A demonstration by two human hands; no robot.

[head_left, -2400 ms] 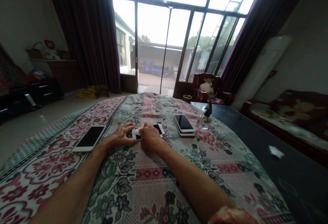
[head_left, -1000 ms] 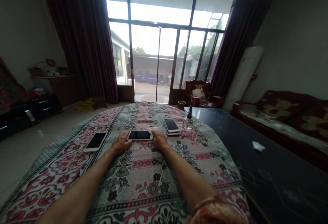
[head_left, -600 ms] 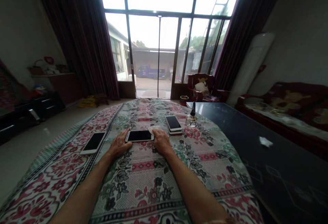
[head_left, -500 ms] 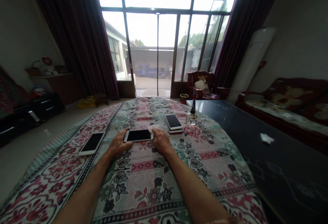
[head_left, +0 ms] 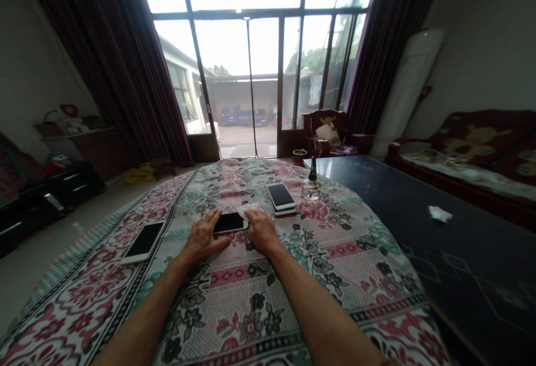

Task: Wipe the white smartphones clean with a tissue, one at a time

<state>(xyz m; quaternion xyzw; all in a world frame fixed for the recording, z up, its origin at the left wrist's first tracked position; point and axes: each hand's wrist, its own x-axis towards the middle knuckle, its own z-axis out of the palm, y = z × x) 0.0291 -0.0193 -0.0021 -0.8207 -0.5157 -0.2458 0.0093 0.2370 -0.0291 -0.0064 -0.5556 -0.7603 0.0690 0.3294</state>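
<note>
A white phone (head_left: 230, 223) with a dark screen lies flat on the floral cloth (head_left: 251, 299), between my two hands. My left hand (head_left: 204, 237) rests over its left end, fingers stretched onto the screen. My right hand (head_left: 260, 230) sits at its right end, fingers curled against the edge and over a small white cloth (head_left: 246, 209) that pokes out behind them. I cannot tell whether the right fingers pinch that cloth.
Another white phone (head_left: 143, 242) lies to the left on the cloth. A stack of phones (head_left: 281, 198) sits behind on the right, next to a small glass bottle (head_left: 311, 185). A dark glass table (head_left: 439, 254) with a white scrap (head_left: 440, 214) adjoins on the right.
My left hand has slid rightwards from the phone's left edge onto its screen. The right hand stays at the right end. The camera has tilted and shifted a little.
</note>
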